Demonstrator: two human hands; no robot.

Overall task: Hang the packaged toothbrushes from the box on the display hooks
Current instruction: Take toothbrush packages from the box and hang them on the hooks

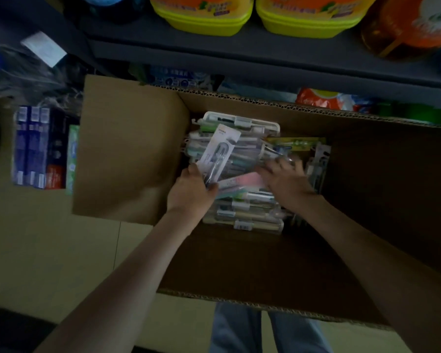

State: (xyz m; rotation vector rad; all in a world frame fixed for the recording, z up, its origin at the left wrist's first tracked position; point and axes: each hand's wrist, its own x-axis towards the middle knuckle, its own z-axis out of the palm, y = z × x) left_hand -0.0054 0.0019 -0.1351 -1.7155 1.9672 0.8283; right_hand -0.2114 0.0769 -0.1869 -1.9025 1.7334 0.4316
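An open cardboard box (367,200) stands on the floor below me, with a pile of packaged toothbrushes (247,210) in its left part. My left hand (191,189) grips a white blister-packed toothbrush (219,151) by its lower end, and the pack tilts up out of the pile. My right hand (285,179) reaches into the pile, blurred, with its fingers among the packs near a green and yellow pack (295,143). Whether it holds one I cannot tell. No display hooks are in view.
The box's left flap (127,149) lies open. Behind the box runs a dark shelf edge (239,57) carrying yellow tubs (201,14) and an orange bottle (405,29). Boxed goods (41,149) stand at the left on the tiled floor (49,250).
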